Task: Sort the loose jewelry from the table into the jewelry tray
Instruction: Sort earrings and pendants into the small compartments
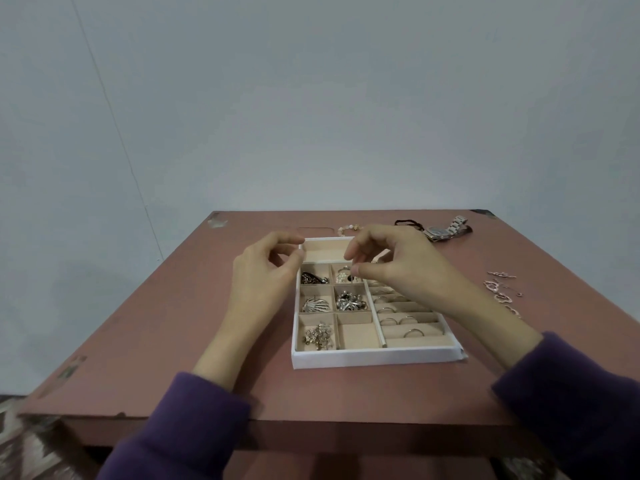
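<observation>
A white jewelry tray [377,358] with beige compartments sits mid-table. Its left cells hold a dark piece [313,278], pearl pieces [343,277], a silver brooch [316,304], a silver cluster [350,302] and a rhinestone piece [319,336]. Several rings [398,321] sit in the ring rolls on the right. My right hand [394,268] hovers over the pearl cell, thumb and forefinger pinched on a tiny pale piece that is barely visible. My left hand [265,275] curls beside the tray's far left corner, holding nothing, thumb and forefinger apart.
Loose on the red-brown table are a bead bracelet [347,229] just behind the tray, a black band [408,222] and a metal watch [446,231] at the far right, and rose-gold pieces [500,289] to the right. A wall stands behind the table.
</observation>
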